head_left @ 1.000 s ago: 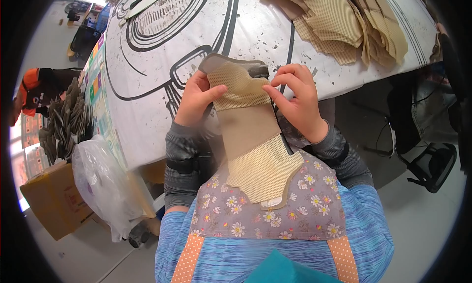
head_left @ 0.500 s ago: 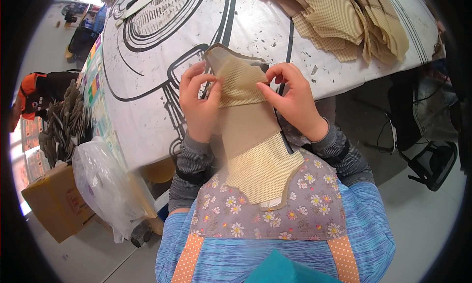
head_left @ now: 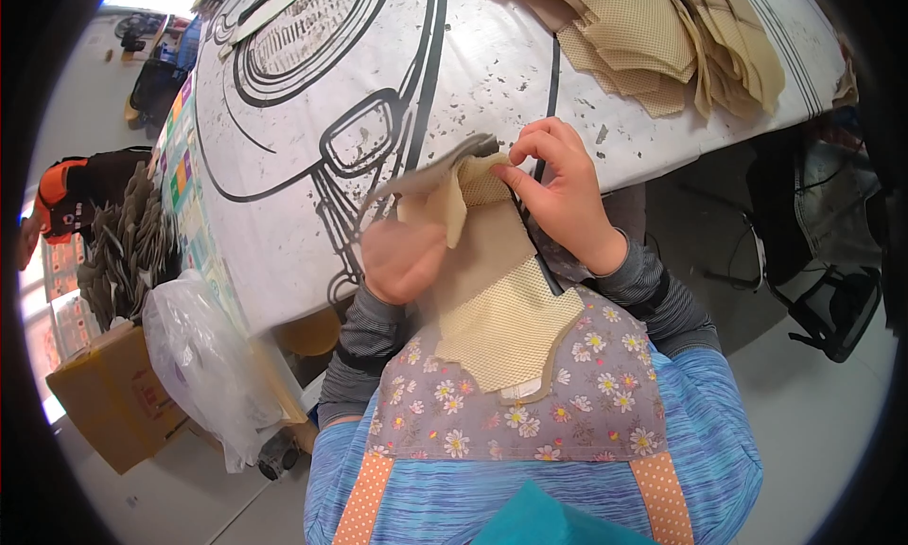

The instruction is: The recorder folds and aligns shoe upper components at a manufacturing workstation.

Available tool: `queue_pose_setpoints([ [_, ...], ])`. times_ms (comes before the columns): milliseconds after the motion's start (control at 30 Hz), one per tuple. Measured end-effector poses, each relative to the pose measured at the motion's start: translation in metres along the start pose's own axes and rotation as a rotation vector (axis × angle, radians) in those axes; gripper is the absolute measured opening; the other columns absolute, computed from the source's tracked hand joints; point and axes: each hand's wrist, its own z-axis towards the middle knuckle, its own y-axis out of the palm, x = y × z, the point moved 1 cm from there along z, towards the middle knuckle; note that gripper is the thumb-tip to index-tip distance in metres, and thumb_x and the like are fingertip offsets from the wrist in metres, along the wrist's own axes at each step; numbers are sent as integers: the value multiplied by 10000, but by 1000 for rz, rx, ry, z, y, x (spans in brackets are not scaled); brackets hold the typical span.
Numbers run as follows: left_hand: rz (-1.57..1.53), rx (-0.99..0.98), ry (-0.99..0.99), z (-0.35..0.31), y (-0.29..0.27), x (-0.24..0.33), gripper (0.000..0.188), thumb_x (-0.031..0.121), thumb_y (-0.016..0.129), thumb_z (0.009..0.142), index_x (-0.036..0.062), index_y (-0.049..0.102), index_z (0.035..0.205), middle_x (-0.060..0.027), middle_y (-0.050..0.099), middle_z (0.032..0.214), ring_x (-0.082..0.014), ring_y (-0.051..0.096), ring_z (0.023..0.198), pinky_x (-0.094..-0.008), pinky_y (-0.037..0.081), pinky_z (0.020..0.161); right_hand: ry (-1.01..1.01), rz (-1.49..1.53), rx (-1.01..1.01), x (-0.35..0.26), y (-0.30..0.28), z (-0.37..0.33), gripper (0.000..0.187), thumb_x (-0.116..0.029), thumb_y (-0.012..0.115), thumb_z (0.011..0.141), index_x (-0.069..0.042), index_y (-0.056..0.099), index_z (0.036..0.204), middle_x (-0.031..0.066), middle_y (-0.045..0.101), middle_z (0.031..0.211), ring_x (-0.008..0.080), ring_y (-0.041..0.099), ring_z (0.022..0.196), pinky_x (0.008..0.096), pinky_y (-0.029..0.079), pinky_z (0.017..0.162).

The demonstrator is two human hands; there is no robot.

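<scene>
A beige mesh fabric piece [head_left: 506, 332] hangs from the table edge over my lap, with a smooth tan band [head_left: 487, 237] across its middle and a dark strip along its right side. My right hand [head_left: 565, 190] pinches the folded upper right corner between thumb and fingertips. On the left, my left hand [head_left: 402, 258] is smeared by motion against the piece's left edge, and its fingers cannot be made out. Above it, a greyish-brown flap [head_left: 440, 168] of the piece is lifted and tilted, partly blurred.
A stack of beige mesh pieces [head_left: 653, 43] lies at the table's far right. The printed white table cover [head_left: 284, 242] has scuffs. To the left are a clear plastic bag [head_left: 213, 365], a cardboard box [head_left: 109, 394] and a pile of grey-brown pieces [head_left: 128, 242]. A black chair [head_left: 832, 313] stands right.
My left hand has moved down from the piece's upper left corner. The top part has folded over, raising the grey-brown flap. My right hand keeps its pinch in nearly the same place.
</scene>
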Motion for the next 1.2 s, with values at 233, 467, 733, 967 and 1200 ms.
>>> queue_pose_setpoints([
  [233,-196,-23,96,-4,-3,13,266,1,730,553,78,641,791,-65,682,879,-269,644,729,-395,553,660,-48,82,-170,-6,-6,-4,169,-77,735,760,-55,584,833,78,589,946,261,539,948,351,429,840],
  [467,69,74,-93,-6,-6,21,313,1,748,621,92,664,908,-24,670,895,-200,552,757,-336,412,728,159,359,-274,-11,-5,-7,408,-86,755,804,-74,542,1152,20,595,1073,147,551,973,298,434,884],
  [733,89,116,-289,18,-5,29,449,-87,671,585,92,733,992,-16,644,846,-209,526,759,-328,406,724,-350,43,-213,-33,-4,63,154,-66,703,815,-43,681,966,89,657,991,241,614,935,339,480,831],
  [967,89,145,-268,22,-7,29,391,-81,682,612,77,727,967,-35,656,820,-215,560,712,-335,395,650,-398,-150,-628,-42,9,95,80,-70,686,779,-27,709,842,86,686,834,284,631,827,380,499,764],
  [1200,-148,-66,-49,18,-18,41,346,-48,666,612,92,730,922,-9,636,850,-212,527,734,-328,413,649,-195,-159,-677,-20,14,108,133,-105,671,793,0,699,869,120,682,799,257,635,768,343,506,727],
])
